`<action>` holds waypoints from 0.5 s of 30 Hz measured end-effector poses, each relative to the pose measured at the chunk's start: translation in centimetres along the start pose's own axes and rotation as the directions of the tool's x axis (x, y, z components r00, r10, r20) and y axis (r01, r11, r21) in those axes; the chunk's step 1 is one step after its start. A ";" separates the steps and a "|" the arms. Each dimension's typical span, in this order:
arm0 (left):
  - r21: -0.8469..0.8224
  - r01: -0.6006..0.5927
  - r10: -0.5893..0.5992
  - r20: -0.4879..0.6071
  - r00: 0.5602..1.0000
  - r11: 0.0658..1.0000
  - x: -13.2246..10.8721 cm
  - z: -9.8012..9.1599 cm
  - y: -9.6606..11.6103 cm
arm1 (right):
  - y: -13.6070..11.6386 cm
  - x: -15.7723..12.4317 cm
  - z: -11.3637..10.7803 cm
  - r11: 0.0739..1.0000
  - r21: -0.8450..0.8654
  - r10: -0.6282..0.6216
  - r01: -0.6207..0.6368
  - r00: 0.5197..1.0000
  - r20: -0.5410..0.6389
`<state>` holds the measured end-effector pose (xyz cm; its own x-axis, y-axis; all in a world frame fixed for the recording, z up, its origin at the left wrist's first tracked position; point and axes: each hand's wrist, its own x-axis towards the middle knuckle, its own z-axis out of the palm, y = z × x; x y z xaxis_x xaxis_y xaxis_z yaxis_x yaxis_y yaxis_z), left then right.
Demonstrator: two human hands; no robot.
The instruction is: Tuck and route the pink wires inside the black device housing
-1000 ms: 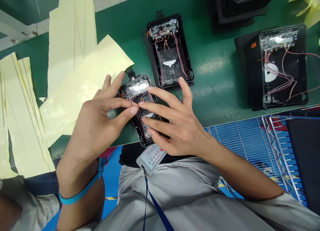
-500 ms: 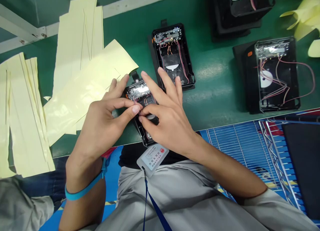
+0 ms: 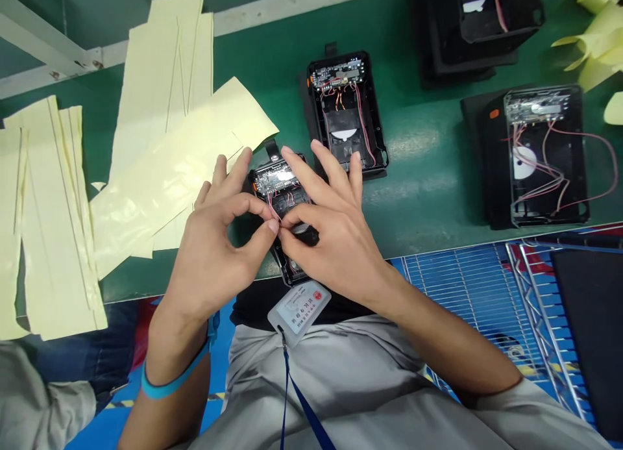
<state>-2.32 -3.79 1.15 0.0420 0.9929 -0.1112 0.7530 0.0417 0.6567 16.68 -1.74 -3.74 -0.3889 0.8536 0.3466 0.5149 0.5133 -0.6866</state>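
In front of me at the bench edge lies an opened black device housing [image 3: 287, 268], with a circuit board [image 3: 277, 177] at its far end and thin pink wires [image 3: 273, 206] running from the board. My left hand [image 3: 219, 242] pinches the wires between thumb and forefinger. Right beside it, my right hand [image 3: 335, 242] has thumb and forefinger closed on the same wires, its other fingers stretched over the housing. Both hands hide part of the housing's middle. Just beyond my right fingertips rests a second opened housing [image 3: 346, 115] with its own board and wires.
Yellow paper sheets [image 3: 160, 164] and cut strips [image 3: 53, 223] cover the left of the green bench [image 3: 418, 197]. To the right stand another opened housing [image 3: 545, 158] with loose wires and a black stack [image 3: 467, 54]. Below is a wire rack [image 3: 452, 287]; a person's sleeve [image 3: 58, 404] shows lower left.
My left hand has shifted a little to the right and its thumb and forefinger now arch more, meeting near my right fingertips. The whole view has moved slightly.
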 end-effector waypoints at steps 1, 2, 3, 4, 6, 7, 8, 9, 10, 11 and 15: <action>-0.005 -0.003 0.003 -0.012 1.000 1.000 0.0 0.0 0.0 | -0.1 0.0 -0.2 1.000 -0.003 0.013 -0.013 0.999 0.029; -0.009 -0.006 0.006 -0.022 1.000 1.000 0.0 0.1 0.0 | -0.2 0.1 -0.4 1.000 -0.003 0.024 -0.024 0.998 0.055; -0.011 -0.011 0.010 -0.034 0.999 1.000 0.1 0.1 -0.1 | -0.3 0.1 -0.5 0.999 0.000 0.032 -0.032 0.997 0.072; -0.010 -0.013 0.013 -0.041 0.999 1.000 0.1 0.1 0.0 | -0.3 0.1 -0.6 0.999 0.006 0.035 -0.036 0.996 0.079; -0.002 -0.015 0.015 -0.052 0.999 1.000 0.1 0.1 0.1 | -0.4 0.1 -0.7 0.999 0.020 0.031 -0.032 0.997 0.070; 0.002 -0.013 0.014 -0.059 0.998 1.000 0.2 0.2 0.2 | -0.4 0.1 -0.7 0.999 0.025 0.030 -0.032 0.997 0.071; 0.008 -0.009 0.009 -0.064 0.998 1.000 0.2 0.1 0.2 | -0.4 0.1 -0.7 0.999 0.030 0.030 -0.032 0.997 0.072; 0.010 -0.003 0.003 -0.072 0.997 1.000 0.2 0.1 0.3 | -0.4 0.0 -0.8 0.999 0.035 0.028 -0.030 0.997 0.075; 0.008 0.005 -0.005 -0.082 0.997 1.000 0.3 0.1 0.3 | -0.4 0.0 -0.8 0.999 0.041 0.024 -0.028 0.997 0.078; 0.005 0.013 -0.013 -0.088 0.996 1.000 0.3 0.0 0.4 | -0.4 0.0 -0.8 0.999 0.047 0.022 -0.026 0.996 0.082; -0.011 0.019 -0.020 -0.107 0.994 1.000 0.8 -0.1 0.2 | -0.6 -0.2 -1.0 0.998 0.060 0.014 -0.020 0.995 0.096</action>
<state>-2.25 -2.95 1.26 -0.0432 0.9981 -0.0439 0.7463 0.0614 0.6628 17.19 -2.09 -2.75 -0.4535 0.8482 0.2738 0.4755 0.4901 -0.7305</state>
